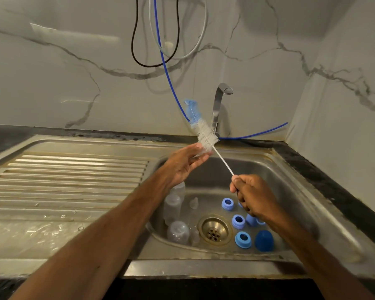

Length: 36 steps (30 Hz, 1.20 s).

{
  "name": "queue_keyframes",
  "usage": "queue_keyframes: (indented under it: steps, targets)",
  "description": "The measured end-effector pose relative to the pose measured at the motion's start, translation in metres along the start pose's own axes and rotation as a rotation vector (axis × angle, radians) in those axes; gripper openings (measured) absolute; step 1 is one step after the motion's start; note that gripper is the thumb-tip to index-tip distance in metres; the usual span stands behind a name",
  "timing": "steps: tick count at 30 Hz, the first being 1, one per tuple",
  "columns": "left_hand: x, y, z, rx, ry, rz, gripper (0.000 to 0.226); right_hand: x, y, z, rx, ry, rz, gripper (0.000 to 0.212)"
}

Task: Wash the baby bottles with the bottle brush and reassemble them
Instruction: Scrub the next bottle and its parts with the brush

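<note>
A marble-veined wall (74,61) is seen behind a dark tabletop (2,137) into which a steel sink (312,202) is set, its ribbed drainboard (63,180) lying to the left and wet near the front edge. Over the basin's left side the left hand (185,164) is raised with its fingers nearly straight. Nothing is clasped, and only the fingertips (198,146) are laid against the lower white bristles. Beneath it the clear baby bottles (173,205) are lying in the basin, stripped of their tops, with a clear teat (194,202) beside them. The bottle brush (206,137) is held in the air above the sink. Its long axis slopes from the blue tip at upper left, seen just left of the tap (220,105), down to the wire stem at lower right. Past the drain (214,229), blue screw rings (238,221) and a dark blue cap (264,240) are scattered on the basin floor. The stem's end is clenched in the right hand (254,197). The bottles are judged nearer the left hand, so a downward reach by it is likely called for, with the brush head then tipped toward a bottle mouth.
</note>
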<state>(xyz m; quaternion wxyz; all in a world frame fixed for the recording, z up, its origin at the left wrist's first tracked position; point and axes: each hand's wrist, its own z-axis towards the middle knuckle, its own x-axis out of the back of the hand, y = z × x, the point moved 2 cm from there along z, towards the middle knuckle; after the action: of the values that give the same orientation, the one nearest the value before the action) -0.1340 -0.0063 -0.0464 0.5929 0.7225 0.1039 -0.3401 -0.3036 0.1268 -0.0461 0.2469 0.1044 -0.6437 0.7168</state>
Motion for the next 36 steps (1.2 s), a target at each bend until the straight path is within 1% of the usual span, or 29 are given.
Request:
queue_keyframes:
  steps: [3,4,6,8,9,11,12,13,15,17,18,20,22,23,24,26,28,30,32,36]
  targets:
    - [0.013,0.005,0.003,-0.030,0.108,0.009,0.014,-0.004,0.009,-0.004,-0.022,-0.063,-0.026,0.042]
    - [0.013,0.005,0.002,-0.010,0.097,0.038,0.014,-0.004,0.010,-0.003,-0.007,-0.056,-0.048,0.043]
    - [0.003,0.000,-0.003,0.050,0.006,0.079,0.015,-0.003,0.008,0.003,0.035,0.002,-0.078,0.044]
    - [-0.009,-0.004,-0.004,0.046,-0.049,0.084,0.017,-0.002,0.006,0.009,0.047,0.040,-0.059,0.044]
    - [-0.010,-0.003,-0.003,0.008,-0.032,0.072,0.017,-0.001,0.006,0.010,0.054,0.042,-0.055,0.044]
    - [-0.001,0.005,0.002,-0.084,0.069,0.019,0.019,-0.002,0.010,0.008,0.062,0.008,-0.061,0.044]
    - [0.007,0.008,0.005,-0.103,0.106,0.007,0.021,-0.003,0.012,0.007,0.061,-0.015,-0.072,0.044]
    - [0.013,0.009,0.006,-0.092,0.108,0.032,0.021,-0.004,0.014,0.006,0.058,-0.027,-0.086,0.044]
    - [0.010,0.004,0.002,-0.015,0.007,0.144,0.019,-0.004,0.015,0.010,0.055,-0.003,-0.093,0.044]
    - [-0.003,-0.005,-0.002,0.027,-0.114,0.256,0.023,-0.001,0.013,0.018,0.047,0.062,-0.080,0.045]
    - [-0.007,-0.009,-0.001,0.024,-0.126,0.325,0.024,0.001,0.012,0.021,0.048,0.091,-0.093,0.045]
    - [-0.006,-0.018,0.002,-0.030,-0.065,0.542,0.021,0.004,0.012,0.024,0.068,0.126,-0.167,0.045]
    - [0.004,-0.024,0.006,-0.120,-0.019,0.850,0.008,0.005,0.013,0.024,0.090,0.145,-0.231,0.044]
    - [0.008,-0.026,0.008,-0.168,-0.040,1.003,0.006,0.004,0.015,0.024,0.097,0.149,-0.249,0.043]
    - [0.010,-0.030,0.009,-0.197,-0.070,1.156,0.008,0.003,0.016,0.024,0.106,0.148,-0.267,0.042]
    - [0.010,-0.039,0.008,-0.206,-0.100,1.479,0.021,-0.001,0.023,0.027,0.126,0.135,-0.310,0.042]
    - [0.010,-0.051,0.009,-0.176,-0.166,1.732,0.023,-0.004,0.033,0.031,0.142,0.133,-0.347,0.042]
    - [0.012,-0.064,0.010,-0.122,-0.242,1.880,0.016,-0.005,0.039,0.034,0.147,0.143,-0.366,0.042]
    - [0.014,-0.075,0.011,-0.073,-0.283,2.003,0.014,-0.004,0.041,0.038,0.155,0.150,-0.370,0.043]
    - [0.020,-0.086,0.017,0.022,-0.294,2.152,0.025,-0.006,0.043,0.042,0.182,0.145,-0.369,0.045]
